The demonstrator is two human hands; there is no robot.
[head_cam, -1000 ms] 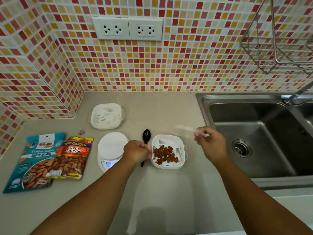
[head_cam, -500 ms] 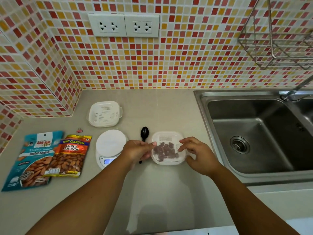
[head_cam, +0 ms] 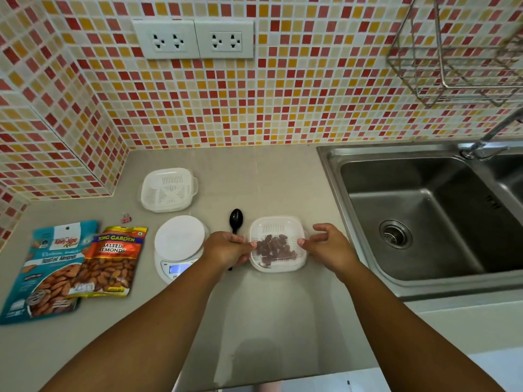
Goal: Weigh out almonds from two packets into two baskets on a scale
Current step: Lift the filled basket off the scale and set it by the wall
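A white basket (head_cam: pixel 278 223) holding almonds (head_cam: pixel 274 248) stands on the counter to the right of the scale (head_cam: pixel 179 239), with a clear lid over it that dulls the nuts. My left hand (head_cam: pixel 226 248) grips the basket's left edge, the thumb on the lid's rim. My right hand (head_cam: pixel 328 246) is at the right edge, its loosely curled fingertips touching the lid. A second white basket (head_cam: pixel 168 190) sits behind the scale. A teal almond packet (head_cam: pixel 48 267) and an orange salted almond packet (head_cam: pixel 111 261) lie at the left.
A black spoon (head_cam: pixel 235 219) lies between the scale and the lidded basket, its handle under my left hand. A small binder clip (head_cam: pixel 126 218) lies above the packets. A steel sink (head_cam: pixel 424 216) borders the counter on the right. A wire rack (head_cam: pixel 458 52) hangs above it.
My right hand brought a clear lid in from the right and set it over the almond basket. Both hands now sit at the basket's sides.
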